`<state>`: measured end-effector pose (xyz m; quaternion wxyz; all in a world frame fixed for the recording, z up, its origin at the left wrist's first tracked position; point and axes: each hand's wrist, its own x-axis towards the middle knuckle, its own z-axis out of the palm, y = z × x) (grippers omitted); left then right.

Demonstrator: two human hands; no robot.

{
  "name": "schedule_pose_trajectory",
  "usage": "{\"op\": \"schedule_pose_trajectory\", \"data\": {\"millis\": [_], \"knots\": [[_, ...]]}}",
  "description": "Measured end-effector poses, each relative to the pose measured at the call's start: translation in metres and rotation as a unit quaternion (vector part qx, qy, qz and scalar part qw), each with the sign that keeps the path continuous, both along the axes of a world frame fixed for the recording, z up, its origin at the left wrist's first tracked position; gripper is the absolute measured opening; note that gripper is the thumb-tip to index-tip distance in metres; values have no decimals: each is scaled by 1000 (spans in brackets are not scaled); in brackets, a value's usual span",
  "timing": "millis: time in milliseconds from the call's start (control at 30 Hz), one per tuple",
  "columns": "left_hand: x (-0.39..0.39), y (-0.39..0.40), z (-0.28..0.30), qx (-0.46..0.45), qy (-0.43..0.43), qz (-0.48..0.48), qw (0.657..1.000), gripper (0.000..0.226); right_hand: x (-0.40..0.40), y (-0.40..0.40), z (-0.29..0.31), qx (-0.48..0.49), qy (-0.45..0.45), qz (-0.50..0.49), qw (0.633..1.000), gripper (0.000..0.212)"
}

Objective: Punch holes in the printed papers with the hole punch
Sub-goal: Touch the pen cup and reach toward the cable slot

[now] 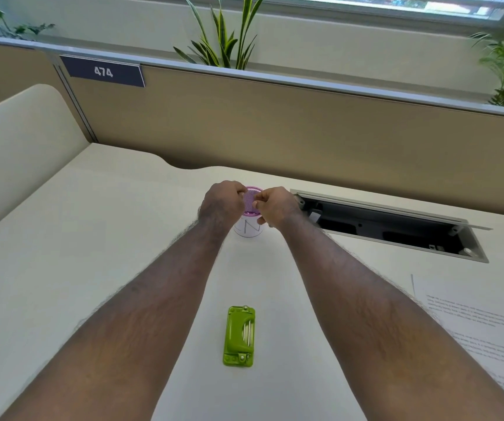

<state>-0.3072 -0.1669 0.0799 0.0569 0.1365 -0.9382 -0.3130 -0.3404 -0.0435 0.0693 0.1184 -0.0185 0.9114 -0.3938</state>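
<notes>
Two hands are out over the cream surface (71, 268), both at one purple mesh cup (251, 201) that sits in a white holder (248, 228) at twelve o'clock. The left hand (221, 205) curls its fingers round the cup's left rim; the right hand (276, 206) pinches the right rim. One green hole punch (239, 336) lies flat between the forearms at six o'clock, touched by neither hand. The printed papers (484, 335) lie at four o'clock near the surface's right edge; how many sheets, I cannot tell. One open cable hatch (390, 227) sits at two o'clock. Three plants stand behind the partition, and one sign (104, 71) reads 474.
</notes>
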Motion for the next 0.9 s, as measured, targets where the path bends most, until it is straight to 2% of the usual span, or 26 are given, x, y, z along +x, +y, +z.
{"op": "schedule_pose_trajectory", "data": {"millis": [133, 233, 367, 500, 600, 733, 900], "knots": [[3, -2, 1, -8, 0, 0, 1000, 30, 3, 4, 6, -1, 43, -20, 999, 15], [7, -1, 2, -6, 22, -8, 1000, 29, 7, 7, 10, -37, 31, -12, 999, 20], [12, -2, 1, 19, 38, -13, 999, 35, 16, 13, 14, -37, 27, 3, 999, 22], [25, -2, -4, -4, 72, -26, 997, 37, 25, 18, 23, -90, 40, 4, 995, 32], [40, -4, -7, -16, 80, -29, 996, 38, 37, 28, 27, -114, 59, 2, 992, 30], [74, -10, -19, -16, 83, -22, 996, 39, 74, 56, 16, -106, 79, 7, 991, 26], [140, -9, -49, -30, 62, -3, 998, 41, 146, 99, -18, -52, 51, -1, 997, 25]]}}
